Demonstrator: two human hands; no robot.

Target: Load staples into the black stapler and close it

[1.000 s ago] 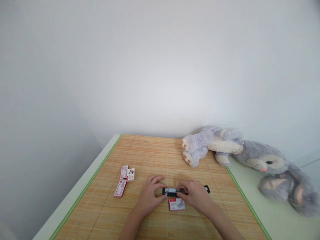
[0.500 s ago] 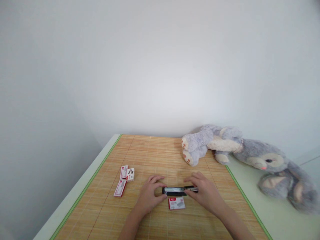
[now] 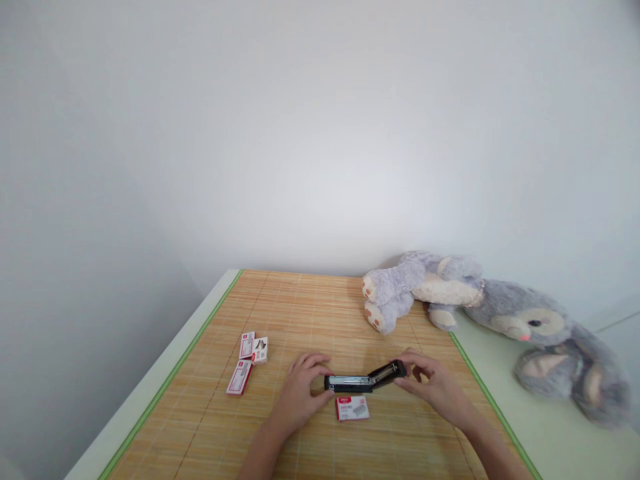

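A black stapler point(image 3: 350, 384) lies on the bamboo mat, its top arm swung back to the right so the metal staple channel shows. My left hand point(image 3: 303, 388) grips the stapler's left end between thumb and fingers. With thumb and fingers, my right hand point(image 3: 431, 383) holds the tip of the top arm point(image 3: 387, 373), which tilts up at the right. Just in front of the stapler sits a red-and-white staple box point(image 3: 353, 408), touched by neither hand.
Several small red-and-white boxes point(image 3: 239, 377) lie together at the left. A grey plush rabbit point(image 3: 520, 313) rests across the mat's back right corner. The bamboo mat point(image 3: 300, 307) has green edging, on a pale table point(image 3: 560, 440) against a white wall.
My right hand has moved right, from the stapler's middle to the end of its top arm. That arm now angles upward more. My left hand has stayed at the left end.
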